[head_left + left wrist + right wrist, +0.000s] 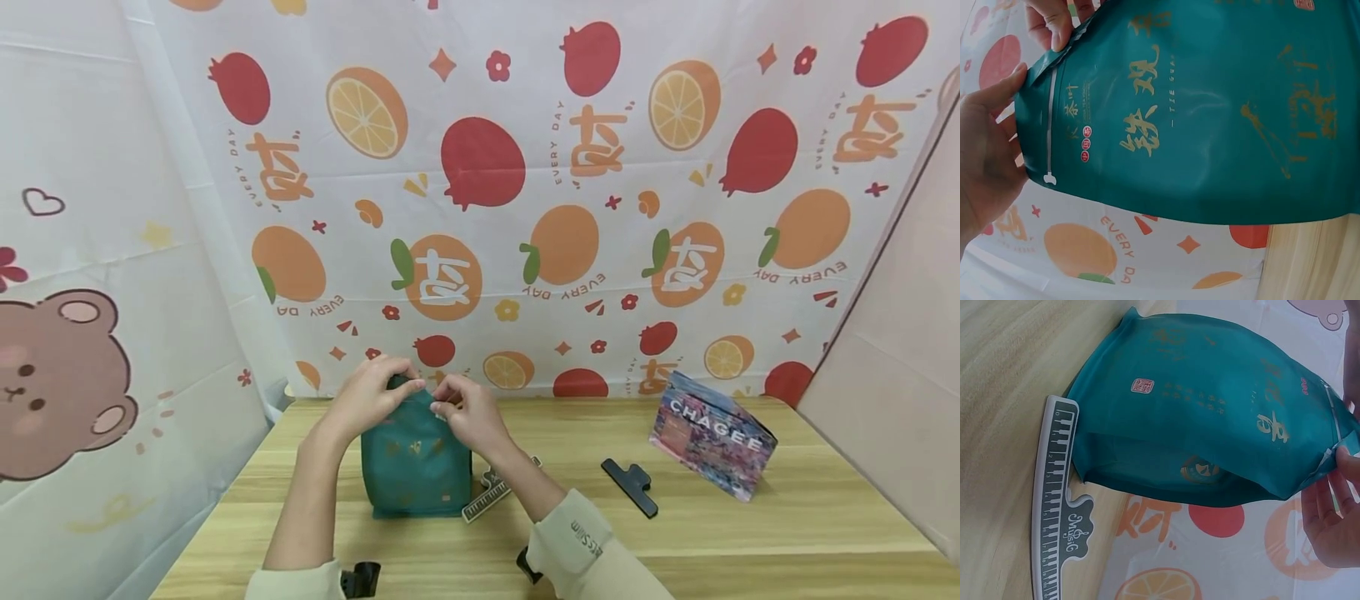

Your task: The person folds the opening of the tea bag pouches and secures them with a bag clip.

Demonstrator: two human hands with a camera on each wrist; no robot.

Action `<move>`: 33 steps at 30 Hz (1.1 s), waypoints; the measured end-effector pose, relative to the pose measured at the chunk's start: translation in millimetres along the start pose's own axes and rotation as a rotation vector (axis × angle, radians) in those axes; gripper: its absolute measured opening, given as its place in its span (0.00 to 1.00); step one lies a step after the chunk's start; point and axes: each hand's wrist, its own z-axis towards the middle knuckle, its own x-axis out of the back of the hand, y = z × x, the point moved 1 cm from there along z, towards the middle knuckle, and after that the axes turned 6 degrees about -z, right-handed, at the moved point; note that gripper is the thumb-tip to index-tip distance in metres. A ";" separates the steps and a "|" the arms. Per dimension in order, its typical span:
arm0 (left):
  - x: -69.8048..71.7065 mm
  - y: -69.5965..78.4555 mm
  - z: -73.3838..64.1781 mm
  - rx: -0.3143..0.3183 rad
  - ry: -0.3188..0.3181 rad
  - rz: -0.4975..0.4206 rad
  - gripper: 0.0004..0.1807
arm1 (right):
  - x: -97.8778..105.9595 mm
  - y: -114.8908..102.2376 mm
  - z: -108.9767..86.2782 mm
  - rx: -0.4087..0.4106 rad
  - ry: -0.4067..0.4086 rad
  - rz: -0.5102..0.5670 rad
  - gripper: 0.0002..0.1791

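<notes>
Your teal pouch [417, 471] stands upright on the wooden table [720, 537], left of its middle, with printing on its near face. Its top lies between your two hands, and most of its body hangs below your fingers.

Your left hand [371, 398] holds the top edge on the left, thumb on the near side and fingers reaching round to the far side, clamped on the film. Your right hand [474, 415] pinches the top edge on the right, thumb in front and fingers behind; there the film looks creased. The two hands are close together but apart. A thin white strip [1050, 179] crosses the pouch just below the edge you grip.

At the pouch's right foot, near your right forearm, lies a keyboard-patterned clip [1058, 494]. Farther right lies a black clip [632, 487], well apart from the pouch, and beyond it on the right a colourful CHAGEE packet [708, 437].
</notes>
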 end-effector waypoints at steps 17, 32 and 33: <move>-2.8 -5.3 -3.3 -0.043 0.027 0.135 0.09 | 0.6 -1.0 -0.7 -0.019 -0.017 0.013 0.03; -3.2 -2.2 -2.2 -0.039 0.041 0.145 0.08 | 3.7 2.2 -3.8 -0.052 -0.059 0.030 0.04; -3.3 -1.9 -2.0 -0.037 0.041 0.146 0.08 | 4.2 2.8 -4.0 -0.054 -0.068 0.033 0.05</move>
